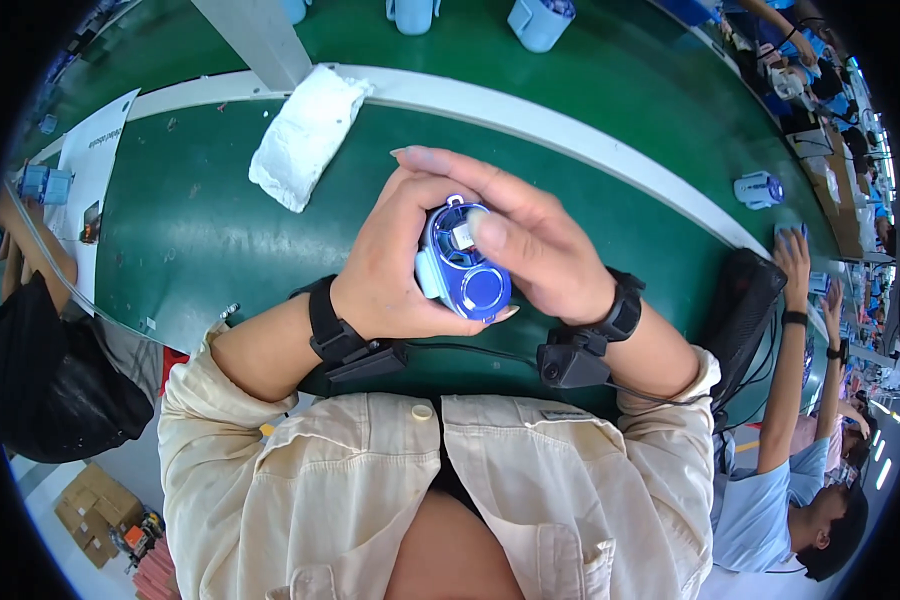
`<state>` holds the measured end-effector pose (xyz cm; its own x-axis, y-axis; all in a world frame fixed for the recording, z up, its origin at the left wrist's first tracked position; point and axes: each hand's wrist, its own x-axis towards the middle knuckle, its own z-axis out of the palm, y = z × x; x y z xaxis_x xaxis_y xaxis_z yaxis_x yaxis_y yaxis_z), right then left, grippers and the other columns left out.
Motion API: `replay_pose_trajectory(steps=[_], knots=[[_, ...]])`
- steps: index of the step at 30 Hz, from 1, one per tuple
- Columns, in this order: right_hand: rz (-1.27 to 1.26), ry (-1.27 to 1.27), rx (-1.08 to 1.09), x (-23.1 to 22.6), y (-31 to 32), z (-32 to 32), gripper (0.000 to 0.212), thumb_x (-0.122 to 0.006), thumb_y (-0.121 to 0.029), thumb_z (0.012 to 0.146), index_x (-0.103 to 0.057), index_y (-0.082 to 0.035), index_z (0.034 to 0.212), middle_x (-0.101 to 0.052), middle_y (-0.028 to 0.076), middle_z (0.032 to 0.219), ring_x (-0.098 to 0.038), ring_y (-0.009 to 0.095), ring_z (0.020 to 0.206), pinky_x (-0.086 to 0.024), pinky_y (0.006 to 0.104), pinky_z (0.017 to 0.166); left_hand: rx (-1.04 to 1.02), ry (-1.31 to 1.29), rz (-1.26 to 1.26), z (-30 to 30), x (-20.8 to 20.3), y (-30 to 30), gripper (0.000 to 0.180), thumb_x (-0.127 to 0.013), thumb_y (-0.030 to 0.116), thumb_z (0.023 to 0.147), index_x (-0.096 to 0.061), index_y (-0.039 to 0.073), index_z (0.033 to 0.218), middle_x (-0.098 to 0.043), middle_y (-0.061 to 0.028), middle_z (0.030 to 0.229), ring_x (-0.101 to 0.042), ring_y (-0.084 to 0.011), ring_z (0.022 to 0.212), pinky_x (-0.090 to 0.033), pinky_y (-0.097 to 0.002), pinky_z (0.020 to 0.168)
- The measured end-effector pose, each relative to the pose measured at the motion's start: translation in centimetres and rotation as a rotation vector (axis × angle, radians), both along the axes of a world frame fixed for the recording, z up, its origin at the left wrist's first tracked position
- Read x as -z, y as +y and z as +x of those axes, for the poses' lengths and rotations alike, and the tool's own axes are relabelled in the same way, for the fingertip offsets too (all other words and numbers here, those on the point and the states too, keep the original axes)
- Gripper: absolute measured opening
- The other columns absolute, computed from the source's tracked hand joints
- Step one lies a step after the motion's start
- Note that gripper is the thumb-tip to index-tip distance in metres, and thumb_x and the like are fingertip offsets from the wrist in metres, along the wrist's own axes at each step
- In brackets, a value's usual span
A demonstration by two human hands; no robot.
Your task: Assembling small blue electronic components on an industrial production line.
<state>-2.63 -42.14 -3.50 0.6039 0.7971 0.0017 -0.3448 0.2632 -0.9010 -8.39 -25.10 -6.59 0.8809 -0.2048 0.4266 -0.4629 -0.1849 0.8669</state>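
A blue plastic housing with a clear round cap on its near part and a light blue grip on its side sits between my hands above the table. My left hand wraps around it from the left. Inside its open far part shows a small white piece with a printed label. The thumb of my right hand presses beside that piece, at the opening's edge. My right fingers curve around the far side, over the left fingertips. What lies under my fingers is hidden.
A folded white cloth or foam sheet lies on the green table. Light blue cups stand beyond the pale rail. At the right are a black pouch, another blue unit and a co-worker's hand.
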Motion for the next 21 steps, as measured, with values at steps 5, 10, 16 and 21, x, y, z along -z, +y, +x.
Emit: replay_pose_trajectory(steps=[5, 10, 16, 21], knots=[[-0.189, -0.676, 0.206, 1.2, 0.2, -0.2, 0.076, -0.076, -0.016, 0.082, -0.035, -0.002, 0.145, -0.047, 0.013, 0.140, -0.045, 0.020, 0.129, -0.036, 0.0341, 0.106, -0.172, -0.091, 0.152, 1.7, 1.3, -0.1, 0.086, -0.090, 0.029, 0.057, -0.043, 0.005, 0.124, -0.051, -0.0174, 0.118, -0.050, -0.0360, 0.108, -0.043, -0.0438, 0.092], [-0.320, -0.602, 0.258, 0.2, -1.3, 2.1, 0.070, -0.076, -0.011, 0.077, -0.041, -0.006, 0.137, -0.054, 0.011, 0.127, -0.052, 0.019, 0.117, -0.041, 0.0335, 0.102, -0.215, -0.083, 0.241, 0.5, -0.4, -0.1, 0.105, -0.090, 0.033, 0.059, -0.032, 0.000, 0.139, -0.045, -0.0216, 0.127, -0.044, -0.0394, 0.116, -0.039, -0.0461, 0.100], [-0.878, -0.832, 1.025, 2.4, -7.2, 10.2, 0.059, -0.073, -0.017, 0.080, -0.047, -0.005, 0.132, -0.060, 0.015, 0.115, -0.060, 0.023, 0.102, -0.048, 0.0349, 0.091, -0.208, -0.088, 0.239, 0.1, -0.8, 0.1, 0.119, -0.089, 0.036, 0.060, -0.018, -0.004, 0.147, -0.040, -0.0240, 0.133, -0.040, -0.0415, 0.121, -0.035, -0.0478, 0.104], [-1.186, -0.939, 0.989, 3.1, -10.2, 13.2, 0.067, -0.074, -0.027, 0.081, -0.044, -0.005, 0.137, -0.059, 0.020, 0.123, -0.060, 0.031, 0.109, -0.048, 0.0389, 0.093, -0.214, -0.141, 0.254, 0.3, -0.6, -0.1, 0.118, -0.090, 0.032, 0.060, -0.019, 0.000, 0.148, -0.040, -0.0228, 0.131, -0.043, -0.0367, 0.121, -0.037, -0.0453, 0.103]])
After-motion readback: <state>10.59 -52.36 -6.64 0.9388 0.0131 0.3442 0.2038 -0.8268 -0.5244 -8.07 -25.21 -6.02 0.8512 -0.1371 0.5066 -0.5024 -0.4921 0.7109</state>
